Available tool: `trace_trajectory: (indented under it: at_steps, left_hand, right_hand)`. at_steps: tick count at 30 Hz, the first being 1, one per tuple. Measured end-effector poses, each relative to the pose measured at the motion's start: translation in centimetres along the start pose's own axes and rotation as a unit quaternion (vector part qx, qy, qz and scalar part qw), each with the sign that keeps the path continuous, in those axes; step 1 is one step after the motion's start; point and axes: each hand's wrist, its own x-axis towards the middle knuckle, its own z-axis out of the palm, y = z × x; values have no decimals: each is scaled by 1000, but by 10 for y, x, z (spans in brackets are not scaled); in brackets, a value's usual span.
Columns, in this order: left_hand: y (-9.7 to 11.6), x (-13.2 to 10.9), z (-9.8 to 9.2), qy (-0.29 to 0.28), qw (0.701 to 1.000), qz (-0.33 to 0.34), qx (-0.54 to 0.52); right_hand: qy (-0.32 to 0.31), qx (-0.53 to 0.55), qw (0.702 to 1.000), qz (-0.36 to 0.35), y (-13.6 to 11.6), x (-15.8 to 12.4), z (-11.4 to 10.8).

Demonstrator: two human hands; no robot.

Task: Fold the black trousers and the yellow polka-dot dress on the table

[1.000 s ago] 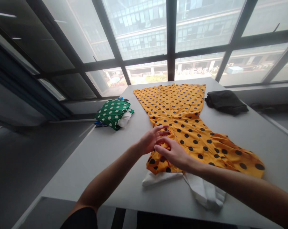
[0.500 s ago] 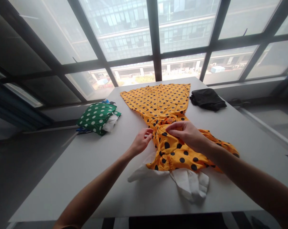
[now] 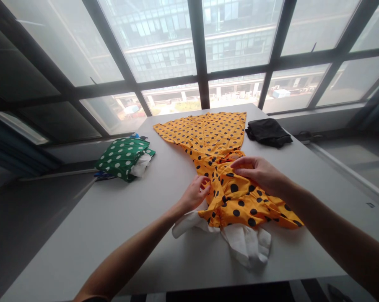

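A yellow-orange dress point(image 3: 208, 132) with black polka dots lies along the middle of the table, its skirt spread out toward the window. Its bodice is bunched and wrinkled nearer to me, with white collar pieces point(image 3: 247, 247) hanging loose at the near end. At the left side of the waist, my left hand point(image 3: 195, 193) has its curled fingers closed on the fabric edge. My right hand point(image 3: 260, 174) pinches cloth between thumb and fingers on the right of the waist, beside a gathered fold. The fingertips of the left hand are partly lost against the cloth.
A folded green garment with white dots point(image 3: 125, 157) sits at the table's left edge, with white and blue cloth around it. Folded black cloth point(image 3: 268, 132) lies at the far right of the white table point(image 3: 139, 226). Large windows point(image 3: 158, 40) stand behind the table.
My left hand has moved slightly toward me and to the right, and my right hand a little to the right. The bodice has shifted and wrinkled, and its right-hand part is drawn in.
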Motion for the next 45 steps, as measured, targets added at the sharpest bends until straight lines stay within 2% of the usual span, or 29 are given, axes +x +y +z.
trace_trajectory:
  at_steps: [2, 7, 9, 12, 16, 19, 21, 24, 30, 35, 38, 41, 45]
  left_hand:
    - [10, -11, -3, -19, 999, -12, 26]
    - [35, -49, -17, -122, 990, -7, 70]
    - [37, -61, -16, -154, 984, 17, 88]
    - [34, -74, -5, -192, 969, 53, 148]
    - [37, -82, 10, -219, 938, 54, 265]
    - [43, -89, 12, -233, 916, 51, 323]
    - [45, -95, 11, -248, 908, 60, 332]
    - [41, -102, 12, -257, 911, 78, 312]
    - [35, -101, 11, -227, 919, 122, 298]
    - [45, -87, 3, -162, 957, 105, 218]
    - [61, -76, -3, -113, 981, 104, 119]
    - [80, -69, -5, -62, 988, 130, 48]
    - [104, -65, 2, -37, 980, 186, 63]
  right_hand:
    - [-2, -5, 1000, 2, 4, 1, -8]
    - [10, -35, 999, 15, 18, 2, -31]
    - [15, -43, 999, 10, 24, 3, -39]
    - [26, -64, 997, 14, 34, 4, -50]
    - [48, -74, 995, 35, 45, 5, -60]
    - [83, -84, 993, 26, 53, 6, -66]
    - [104, -106, 989, 7, 57, 8, -70]
    - [129, -157, 979, -24, 66, 10, -76]
    - [150, -259, 952, -61, 102, 15, -86]
    - [175, -273, 943, -80, 126, 21, -92]
    - [182, -245, 946, -106, 122, 26, -96]
    - [193, -219, 948, -127, 106, 27, -100]
    - [221, -201, 942, -154, 84, 20, -105]
